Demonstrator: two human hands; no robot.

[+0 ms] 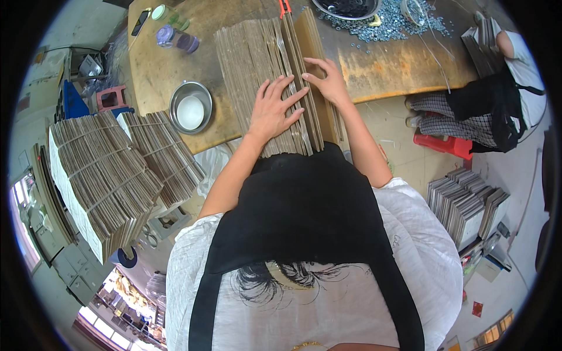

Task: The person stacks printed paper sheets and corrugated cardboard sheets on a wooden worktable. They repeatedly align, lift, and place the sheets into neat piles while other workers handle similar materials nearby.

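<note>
A thick row of cardboard sheets [249,52] stands on edge on the wooden table in front of me. My left hand [275,108] lies spread across the top edges of the row, palm down and fingers apart. Over the right end of the row is my right hand [329,82], its thumb and forefinger bent apart at the edges of the last sheets. A few brown cardboard sheets [309,36] there lean away from the rest. An orange-red handled tool [285,8] shows at the far end of the row; its lower part is hidden.
On the wooden table [374,73] are a metal bowl with a white bowl [191,113] inside, a purple bottle [177,39], a phone [140,23] and many small metal pieces [392,26]. Tied cardboard bundles [105,169] stand left. Another person [497,105] sits at right by a red stool [443,144].
</note>
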